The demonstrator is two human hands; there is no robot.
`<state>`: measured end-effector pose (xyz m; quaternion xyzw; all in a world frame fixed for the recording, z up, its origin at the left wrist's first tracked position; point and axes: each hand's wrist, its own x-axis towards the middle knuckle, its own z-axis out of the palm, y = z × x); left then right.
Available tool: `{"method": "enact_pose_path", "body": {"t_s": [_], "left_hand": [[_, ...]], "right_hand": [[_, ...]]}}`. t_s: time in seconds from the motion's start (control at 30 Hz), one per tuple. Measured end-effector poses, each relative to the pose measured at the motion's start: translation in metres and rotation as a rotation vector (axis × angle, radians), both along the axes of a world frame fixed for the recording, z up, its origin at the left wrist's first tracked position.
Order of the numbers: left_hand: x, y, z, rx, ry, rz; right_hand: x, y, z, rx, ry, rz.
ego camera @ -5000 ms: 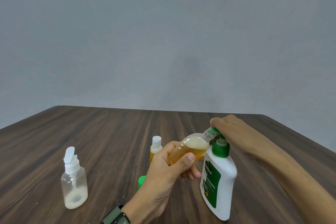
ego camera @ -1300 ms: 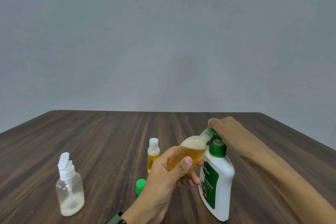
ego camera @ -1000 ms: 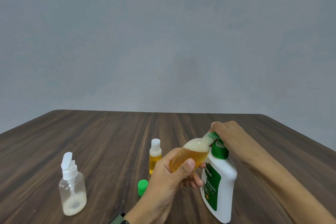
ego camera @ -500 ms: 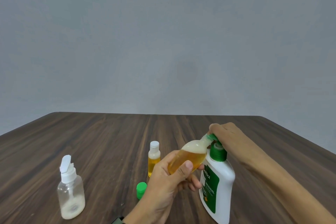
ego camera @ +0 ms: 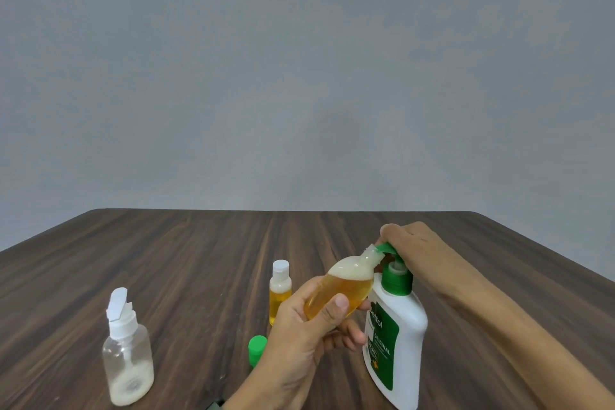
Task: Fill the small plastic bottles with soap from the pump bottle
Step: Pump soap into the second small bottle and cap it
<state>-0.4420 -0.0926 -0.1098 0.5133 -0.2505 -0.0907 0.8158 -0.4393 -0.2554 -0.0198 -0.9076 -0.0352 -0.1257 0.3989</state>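
A white pump bottle point(ego camera: 399, 339) with a green label and green pump head stands at the right of the wooden table point(ego camera: 199, 260). My right hand point(ego camera: 412, 245) rests on top of the pump head, fingers curled over it. My left hand point(ego camera: 306, 333) grips a small clear bottle point(ego camera: 346, 286), tilted, its open neck against the green spout. That bottle is mostly full of amber soap with foam on top. A small capped bottle point(ego camera: 280, 289) of amber soap stands upright behind my left hand.
A clear bottle point(ego camera: 127, 359) with an open white flip cap and a little whitish liquid stands at the front left. A loose green cap point(ego camera: 257, 347) lies on the table beside my left wrist. A plain grey wall rises behind the table's far edge.
Over the frames the pump head dips and rises under my right hand. The held bottle stays at the spout, with its amber level and foam a little higher.
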Motion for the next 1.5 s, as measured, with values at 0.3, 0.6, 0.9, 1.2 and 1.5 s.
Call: {"method": "enact_pose_path", "body": {"t_s": [0.3, 0.6, 0.9, 1.2, 1.5], "left_hand": [[0.0, -0.004, 0.004, -0.075, 0.057, -0.007], [0.006, 0.005, 0.008, -0.172, 0.09, 0.005], [0.027, 0.027, 0.03, -0.332, 0.01, 0.228], [0.024, 0.058, 0.012, -0.284, 0.002, 0.442], [0.021, 0.066, 0.001, -0.205, 0.058, 0.519]], "right_hand": [[-0.007, -0.003, 0.013, -0.047, -0.018, -0.032], [-0.007, 0.002, 0.024, -0.165, -0.073, -0.042], [-0.024, 0.024, 0.035, -0.565, -0.503, -0.172], [-0.009, 0.093, -0.015, -0.606, -0.419, 0.177], [0.013, 0.121, -0.081, -0.724, 0.036, 0.316]]}}
